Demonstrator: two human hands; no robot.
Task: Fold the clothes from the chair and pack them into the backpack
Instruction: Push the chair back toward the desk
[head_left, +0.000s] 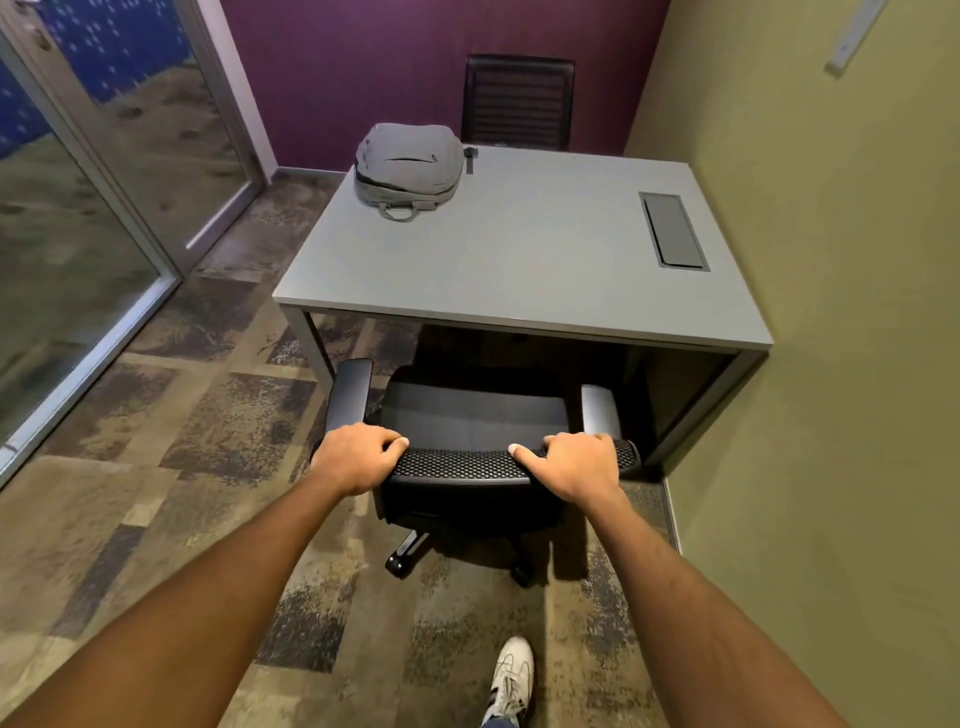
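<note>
Landmark: the grey table (519, 260); every position below refers to it.
Chair: a black office chair (467, 415) stands at the table's near edge, seat partly under the top, mesh backrest toward the person.
Left hand: the left hand (358, 460) grips the left end of the backrest's top rail, fingers curled over it and thumb along the front.
Right hand: the right hand (574, 467) grips the right end of the same rail, fingers wrapped over it and thumb along the mesh.
Reason for grip: a hold at both ends gives even control, so the chair probably rolls straight on its casters without swivelling (a judgement).
Clothes: none are visible on the seat or on the table.
Backpack: the grey backpack (410, 166) lies flat at the table's far left corner, handle toward the chair, main zip apparently closed, well apart from both hands.
Task stage: judged either finished or not begun; this view cannot settle which.
Second chair: a dark chair (519, 101) stands beyond the table's far edge, against the purple wall.
Cable hatch: a closed grey cover (672, 231) sits flush in the table's right side.
</note>
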